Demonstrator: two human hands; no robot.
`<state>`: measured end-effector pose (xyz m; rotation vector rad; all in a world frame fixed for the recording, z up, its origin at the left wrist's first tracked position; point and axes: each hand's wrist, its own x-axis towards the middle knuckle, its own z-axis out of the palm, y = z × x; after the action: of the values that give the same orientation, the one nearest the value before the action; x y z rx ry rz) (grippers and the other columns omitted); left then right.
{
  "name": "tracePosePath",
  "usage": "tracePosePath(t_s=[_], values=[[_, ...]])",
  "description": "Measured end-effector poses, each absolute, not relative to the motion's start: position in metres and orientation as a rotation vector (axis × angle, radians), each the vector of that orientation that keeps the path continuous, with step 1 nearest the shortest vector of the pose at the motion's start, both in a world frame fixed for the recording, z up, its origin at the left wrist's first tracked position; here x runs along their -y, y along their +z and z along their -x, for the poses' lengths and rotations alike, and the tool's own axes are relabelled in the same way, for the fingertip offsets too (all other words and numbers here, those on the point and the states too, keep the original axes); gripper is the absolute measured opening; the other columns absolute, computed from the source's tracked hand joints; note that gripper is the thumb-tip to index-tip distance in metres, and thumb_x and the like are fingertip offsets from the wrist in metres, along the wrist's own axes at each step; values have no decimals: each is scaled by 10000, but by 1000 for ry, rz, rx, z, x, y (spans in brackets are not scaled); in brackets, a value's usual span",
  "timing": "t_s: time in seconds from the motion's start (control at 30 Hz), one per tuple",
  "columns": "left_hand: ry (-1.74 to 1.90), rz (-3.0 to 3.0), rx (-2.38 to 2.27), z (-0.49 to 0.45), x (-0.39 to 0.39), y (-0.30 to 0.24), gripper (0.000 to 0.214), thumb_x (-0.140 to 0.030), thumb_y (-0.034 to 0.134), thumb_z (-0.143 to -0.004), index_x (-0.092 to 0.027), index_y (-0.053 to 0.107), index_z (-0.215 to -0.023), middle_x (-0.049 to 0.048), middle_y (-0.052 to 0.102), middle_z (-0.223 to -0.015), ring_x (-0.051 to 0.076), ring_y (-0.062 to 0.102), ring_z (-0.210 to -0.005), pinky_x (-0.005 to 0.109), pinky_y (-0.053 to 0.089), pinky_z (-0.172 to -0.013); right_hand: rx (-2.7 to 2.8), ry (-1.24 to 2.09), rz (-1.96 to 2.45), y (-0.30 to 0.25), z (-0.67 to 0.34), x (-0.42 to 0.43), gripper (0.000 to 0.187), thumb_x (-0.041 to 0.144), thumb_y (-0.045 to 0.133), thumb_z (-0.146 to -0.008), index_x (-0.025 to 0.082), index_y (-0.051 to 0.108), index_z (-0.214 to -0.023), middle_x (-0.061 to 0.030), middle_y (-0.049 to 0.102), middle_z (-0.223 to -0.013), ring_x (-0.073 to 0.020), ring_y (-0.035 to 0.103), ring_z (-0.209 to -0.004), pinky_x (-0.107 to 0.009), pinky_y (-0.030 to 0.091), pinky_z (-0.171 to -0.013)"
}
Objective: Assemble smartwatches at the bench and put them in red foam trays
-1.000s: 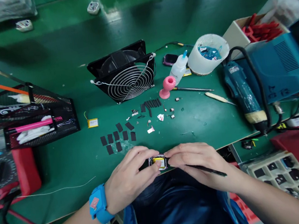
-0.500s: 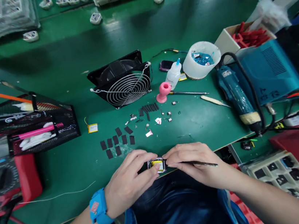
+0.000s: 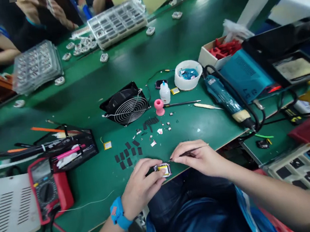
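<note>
My left hand (image 3: 142, 184), with a blue wrist strap (image 3: 117, 215) on the wrist, grips a small open device (image 3: 162, 169) with a yellow part inside, at the near edge of the green bench (image 3: 84, 98). My right hand (image 3: 199, 157) pinches thin black tweezers (image 3: 188, 152), their tip touching the device. Several black pads (image 3: 127, 154) and tiny parts (image 3: 157, 131) lie on the bench just beyond my hands.
A black fan (image 3: 126, 105), pink stand (image 3: 158, 106), glue bottle (image 3: 164, 92), white tub (image 3: 188, 74) and blue electric screwdriver (image 3: 223, 97) stand farther back. A red multimeter (image 3: 46, 187) and black mesh tray (image 3: 70, 148) sit left. Other people work across the bench by clear part trays (image 3: 116, 22).
The camera has tilted up and pulled back, bringing the far bench and other people into view. My hands stay on the device; the tweezers have swung to point more up and right.
</note>
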<state>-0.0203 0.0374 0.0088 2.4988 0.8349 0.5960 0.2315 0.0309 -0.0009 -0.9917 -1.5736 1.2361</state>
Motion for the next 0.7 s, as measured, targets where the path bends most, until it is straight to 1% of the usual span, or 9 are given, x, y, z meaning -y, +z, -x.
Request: tracePosePath(t_s=[0.1,0.17,0.23,0.3,0.4,0.53,0.7], values=[[628,-2563,-972,19,-27,9,195,-137,644,-954,-232,691,-1116,101,673,-1202,226,615,-1091,406,580,-875,1646,1049,884,-7,-223,-18,139,204,620,-1000,162,752,-985,-88,800,-950,-167,765,-885,-286,622,-807],[657,-2565,-1033,17,-21,9,222,-128,639,-956,-250,694,-1133,92,683,-1190,223,620,-1081,420,580,-871,1700,899,804,-12,-217,-10,152,179,588,-1012,165,735,-1045,-98,804,-993,-184,768,-976,-313,627,-874],[702,-2525,-1060,15,-17,8,215,-130,649,-953,-254,701,-1121,84,698,-1164,218,626,-1062,421,579,-866,1734,795,756,-17,-214,-5,162,162,566,-1017,158,722,-1062,-108,802,-1004,-197,763,-1017,-337,625,-908],[746,-2466,-1076,13,-16,8,159,-141,671,-944,-244,710,-1057,78,711,-1143,219,631,-1053,422,577,-864,1719,797,762,-18,-214,-4,156,153,566,-1015,150,719,-1045,-115,796,-1002,-192,761,-986,-322,628,-877],[776,-2386,-1090,13,-16,6,67,-171,701,-931,-233,709,-957,70,726,-1119,221,638,-1040,416,575,-863,1684,887,784,-15,-217,-7,150,161,574,-1014,160,723,-1027,-106,791,-992,-172,753,-924,-282,623,-806],[781,-2340,-1104,15,-16,4,43,-211,723,-923,-247,721,-947,63,733,-1100,220,645,-1030,400,570,-864,1721,888,782,-14,-218,-8,179,204,547,-1035,192,725,-1021,-88,790,-988,-173,750,-912,-293,620,-804],[782,-2333,-1093,16,-16,4,61,-207,744,-906,-254,728,-942,53,736,-1100,220,645,-1040,391,562,-878,1708,885,791,-16,-216,-8,183,211,550,-1036,192,729,-1002,-86,792,-960,-181,754,-889,-299,617,-785]])
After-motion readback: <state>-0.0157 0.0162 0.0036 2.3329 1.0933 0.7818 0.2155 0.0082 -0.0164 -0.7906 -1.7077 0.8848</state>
